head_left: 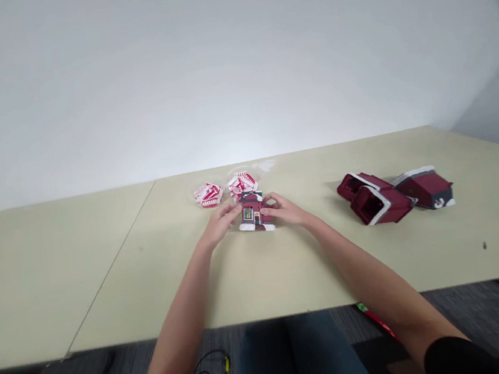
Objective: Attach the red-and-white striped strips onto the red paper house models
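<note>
A small dark red house-shaped piece (254,212) with white snow-like trim, a window and a door stands at the middle of the table, front side toward me. My left hand (221,222) holds its left edge with the fingertips. On the other side, my right hand (285,209) has its thumb and fingers closed on the right edge. Just behind the piece are two clear bowls of red and white striped pieces, one at the left (209,195) and one nearer the middle (242,183), partly hidden by the house piece.
Several dark red boxes with white trim lie on their sides at the right, two with open ends (378,198) and another (427,187) behind them. The pale table (152,284) has a seam left of my arms and a wall behind.
</note>
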A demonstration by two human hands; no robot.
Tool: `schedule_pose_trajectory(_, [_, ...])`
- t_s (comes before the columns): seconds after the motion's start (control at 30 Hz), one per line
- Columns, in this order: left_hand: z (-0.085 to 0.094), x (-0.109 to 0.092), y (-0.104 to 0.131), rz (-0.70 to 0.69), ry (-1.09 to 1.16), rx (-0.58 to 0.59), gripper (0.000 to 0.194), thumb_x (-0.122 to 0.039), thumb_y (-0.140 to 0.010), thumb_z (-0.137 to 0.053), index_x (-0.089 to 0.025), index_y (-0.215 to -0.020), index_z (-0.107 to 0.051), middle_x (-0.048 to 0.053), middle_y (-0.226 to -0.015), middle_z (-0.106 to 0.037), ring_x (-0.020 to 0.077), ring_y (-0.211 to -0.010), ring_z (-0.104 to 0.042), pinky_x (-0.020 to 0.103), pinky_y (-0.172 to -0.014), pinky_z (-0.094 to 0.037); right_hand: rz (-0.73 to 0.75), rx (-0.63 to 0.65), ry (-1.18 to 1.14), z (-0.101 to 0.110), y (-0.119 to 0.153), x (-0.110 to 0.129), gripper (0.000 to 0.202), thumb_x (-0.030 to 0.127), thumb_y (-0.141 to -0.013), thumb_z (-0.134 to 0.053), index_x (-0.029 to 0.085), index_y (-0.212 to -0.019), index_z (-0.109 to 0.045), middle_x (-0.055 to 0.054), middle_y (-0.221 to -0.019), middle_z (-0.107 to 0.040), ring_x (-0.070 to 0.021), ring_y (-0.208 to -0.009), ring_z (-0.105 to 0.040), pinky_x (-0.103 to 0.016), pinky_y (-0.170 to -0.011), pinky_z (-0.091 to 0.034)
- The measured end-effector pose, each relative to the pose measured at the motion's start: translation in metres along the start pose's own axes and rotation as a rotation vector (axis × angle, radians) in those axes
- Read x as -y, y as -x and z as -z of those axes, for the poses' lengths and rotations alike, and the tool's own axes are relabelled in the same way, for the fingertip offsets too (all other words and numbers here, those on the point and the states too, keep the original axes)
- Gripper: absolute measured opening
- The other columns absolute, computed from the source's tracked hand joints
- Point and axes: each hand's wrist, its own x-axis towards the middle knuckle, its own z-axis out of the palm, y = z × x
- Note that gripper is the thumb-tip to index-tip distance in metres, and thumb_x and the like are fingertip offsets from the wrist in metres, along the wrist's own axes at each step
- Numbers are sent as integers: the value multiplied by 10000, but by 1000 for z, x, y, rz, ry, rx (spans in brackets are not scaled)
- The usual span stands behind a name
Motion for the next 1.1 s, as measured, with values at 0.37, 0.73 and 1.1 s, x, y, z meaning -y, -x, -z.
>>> schedule_pose_trajectory(0.37, [-16,18,0,-38,-100,-109,542,-361,-762,-619,-162,-1260,-540,44,-1266,-494,56,-1045,-536,200,-1007,-470,50,-202,694,4,-4,19,360,512,-912,-502,320,-1188,-631,-37,-1189,-627,-208,-963,-590,-384,-898,-364])
schedule_pose_trajectory(0.73, [-17,32,1,-172,-39,-94,648,-334,-695,-695,-124,-1282,-518,91,-1302,-447,78,-1128,-511,196,-1022,-484,102,-173,1000,-6,-33,10,213,338,-922,-533,281,-1061,-684,-48,-1123,-642,-228,-1016,-552,-362,-836,-277])
schedule_pose_trajectory(1.1, [-22,37,0,-271,-44,-89,680,-308,-710,-709,-68,-1313,-505,129,-1291,-461,98,-1122,-517,195,-1014,-471,116,-108,1046,-10,-24,6,314,340,-960,-403,219,-1101,-656,-96,-1159,-647,-229,-1035,-559,-368,-813,-294])
